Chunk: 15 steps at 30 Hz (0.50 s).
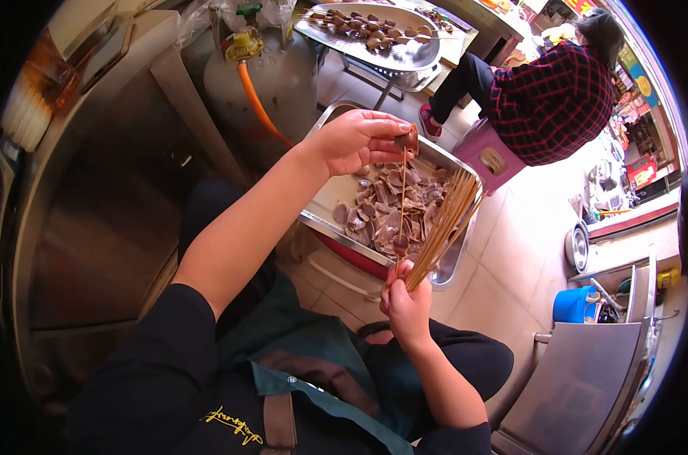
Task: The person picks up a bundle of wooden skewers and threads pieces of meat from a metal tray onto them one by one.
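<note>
My left hand (363,142) pinches a brown meat piece (409,139) at the upper tip of an upright wooden skewer (403,197). Lower on that skewer sits another dark piece (400,244), just above my right hand (406,303). My right hand is closed round the skewer's lower end and a fanned bundle of bare sticks (444,231). Beneath both hands, a rectangular metal tray (325,199) holds a heap of sliced brown meat (389,208).
An oval metal platter (416,57) with filled skewers stands beyond the tray. At the upper left is a gas cylinder (264,87) with an orange hose. A person in a checked shirt (560,102) sits on a pink stool (492,159). A blue bucket (574,305) is at the right.
</note>
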### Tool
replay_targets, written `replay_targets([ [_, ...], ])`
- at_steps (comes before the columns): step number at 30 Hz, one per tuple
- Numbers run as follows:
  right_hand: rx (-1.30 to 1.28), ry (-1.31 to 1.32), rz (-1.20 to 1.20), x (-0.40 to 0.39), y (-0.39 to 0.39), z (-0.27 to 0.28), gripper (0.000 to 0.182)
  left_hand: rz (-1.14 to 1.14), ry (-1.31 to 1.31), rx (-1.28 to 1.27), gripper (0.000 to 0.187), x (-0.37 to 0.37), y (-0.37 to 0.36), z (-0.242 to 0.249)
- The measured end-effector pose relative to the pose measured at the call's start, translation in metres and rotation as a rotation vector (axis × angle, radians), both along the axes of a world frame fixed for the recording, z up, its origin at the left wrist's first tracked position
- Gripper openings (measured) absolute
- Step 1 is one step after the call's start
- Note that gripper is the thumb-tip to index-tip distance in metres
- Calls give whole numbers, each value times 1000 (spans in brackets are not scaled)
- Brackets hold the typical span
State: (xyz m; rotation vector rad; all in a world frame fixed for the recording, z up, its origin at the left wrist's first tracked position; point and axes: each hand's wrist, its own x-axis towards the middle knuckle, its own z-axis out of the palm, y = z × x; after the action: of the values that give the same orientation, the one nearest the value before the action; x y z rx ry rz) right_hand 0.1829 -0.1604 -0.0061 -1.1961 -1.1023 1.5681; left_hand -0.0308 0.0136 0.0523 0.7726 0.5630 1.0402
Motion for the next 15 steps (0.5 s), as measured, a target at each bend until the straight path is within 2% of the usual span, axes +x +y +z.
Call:
replay_targets([
  [7,-26,19,5,1,0,3,15,-25,91,115,19,2,0,0],
  [15,-87,55,7,-1,-1,12,15,-8,171,126,21,1,-3,6],
])
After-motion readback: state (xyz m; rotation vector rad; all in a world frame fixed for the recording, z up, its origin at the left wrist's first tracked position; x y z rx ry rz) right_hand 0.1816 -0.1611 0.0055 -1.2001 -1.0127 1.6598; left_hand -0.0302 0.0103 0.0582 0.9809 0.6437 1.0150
